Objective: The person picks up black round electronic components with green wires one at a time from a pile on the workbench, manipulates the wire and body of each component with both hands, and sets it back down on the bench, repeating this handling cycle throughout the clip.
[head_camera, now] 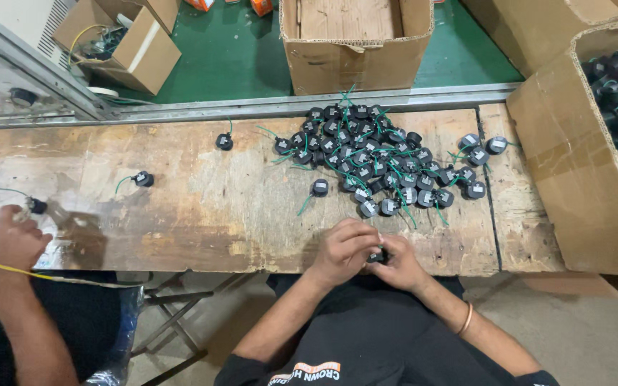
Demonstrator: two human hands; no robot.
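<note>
Both of my hands meet at the near edge of a worn wooden workbench (202, 214). My left hand (343, 250) and my right hand (400, 266) are closed together around one small black round part (376, 256), mostly hidden by the fingers. A copper bangle sits on my right wrist. Just beyond my hands lies a pile of several small black round parts with green wires (373, 161). One such part (319, 188) lies apart, close to my left hand.
A co-worker's hand (10, 243) at the left edge holds a yellow wire. Two stray parts (142, 179) (224, 141) lie to the left. A large cardboard box (574, 164) full of the same parts stands at right. Another open box (355, 43) sits on the green floor beyond.
</note>
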